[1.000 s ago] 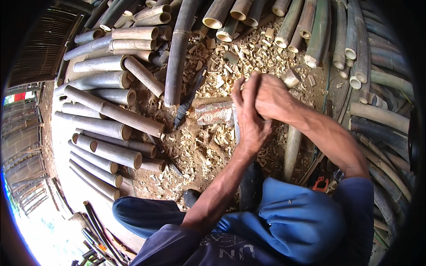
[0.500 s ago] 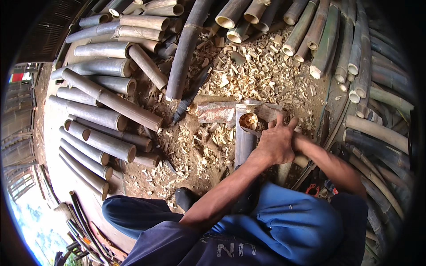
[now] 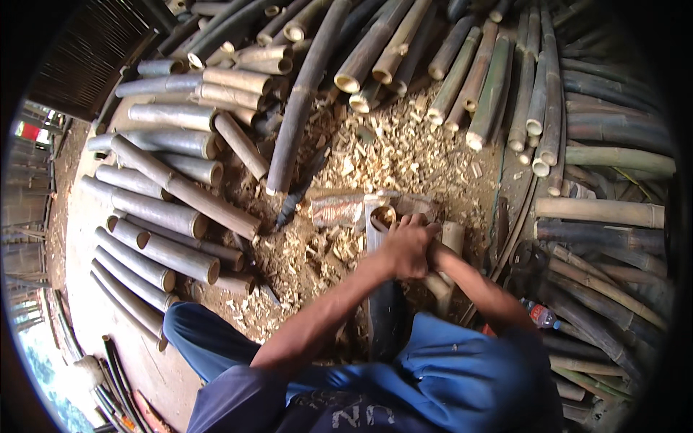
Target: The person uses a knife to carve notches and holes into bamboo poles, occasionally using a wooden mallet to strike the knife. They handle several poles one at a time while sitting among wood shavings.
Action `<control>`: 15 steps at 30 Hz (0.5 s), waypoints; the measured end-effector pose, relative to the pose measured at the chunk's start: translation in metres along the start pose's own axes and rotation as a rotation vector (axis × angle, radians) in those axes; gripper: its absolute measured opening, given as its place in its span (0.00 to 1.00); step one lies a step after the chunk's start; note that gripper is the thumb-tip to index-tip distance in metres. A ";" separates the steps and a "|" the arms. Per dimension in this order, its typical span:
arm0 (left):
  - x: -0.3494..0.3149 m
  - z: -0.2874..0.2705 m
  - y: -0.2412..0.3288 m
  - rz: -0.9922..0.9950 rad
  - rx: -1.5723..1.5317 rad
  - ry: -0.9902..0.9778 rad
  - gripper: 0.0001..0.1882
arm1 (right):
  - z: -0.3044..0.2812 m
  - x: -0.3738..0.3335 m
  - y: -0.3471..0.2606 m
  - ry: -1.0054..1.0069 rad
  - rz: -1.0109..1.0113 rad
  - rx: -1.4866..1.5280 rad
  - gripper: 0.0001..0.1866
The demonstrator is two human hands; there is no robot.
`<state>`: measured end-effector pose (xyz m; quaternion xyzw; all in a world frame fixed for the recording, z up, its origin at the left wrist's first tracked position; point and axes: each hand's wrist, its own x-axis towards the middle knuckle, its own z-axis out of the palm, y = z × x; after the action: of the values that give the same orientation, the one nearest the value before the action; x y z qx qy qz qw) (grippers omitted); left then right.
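A bamboo tube (image 3: 373, 237) lies lengthwise before me, its hollow pale end facing up beside a wooden block (image 3: 336, 211). My left hand (image 3: 401, 249) rests over the tube's near side, just below the opening, with its fingers curled closed. Whatever they grip is hidden under the knuckles. Pressed against it from the right is my right hand (image 3: 430, 254), mostly covered by the left one, so its fingers do not show. Between my legs the lower part of the tube runs down in shadow.
Cut bamboo tubes (image 3: 173, 245) lie in rows at the left. Longer bamboo poles (image 3: 498, 94) are stacked far and right. Pale wood shavings (image 3: 390, 155) cover the ground beyond the block. A plastic bottle (image 3: 541, 315) lies by my right elbow.
The view has shifted, so the block and tube sit lower and further left. My left fingers, spread before, are now curled in, and both hands remain together at the tube's end.
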<state>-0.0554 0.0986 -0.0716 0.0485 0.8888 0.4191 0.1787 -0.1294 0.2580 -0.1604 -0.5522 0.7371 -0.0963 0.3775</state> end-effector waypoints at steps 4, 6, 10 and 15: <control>-0.087 -0.026 0.044 0.102 -0.179 0.527 0.30 | -0.113 -0.030 -0.041 -0.062 0.446 0.558 0.13; -0.119 -0.008 0.018 -0.156 -0.491 0.398 0.18 | -0.112 -0.031 -0.016 0.175 0.632 0.561 0.18; -0.165 0.007 -0.039 -0.498 -0.323 0.514 0.06 | -0.100 0.006 0.058 0.393 0.565 0.157 0.25; -0.181 -0.042 -0.141 -0.882 0.355 0.760 0.10 | -0.071 0.034 0.090 0.617 0.586 -0.148 0.23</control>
<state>0.1075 -0.0657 -0.1044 -0.4482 0.8830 0.1390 -0.0053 -0.2468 0.2411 -0.1762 -0.2907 0.9460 -0.0923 0.1102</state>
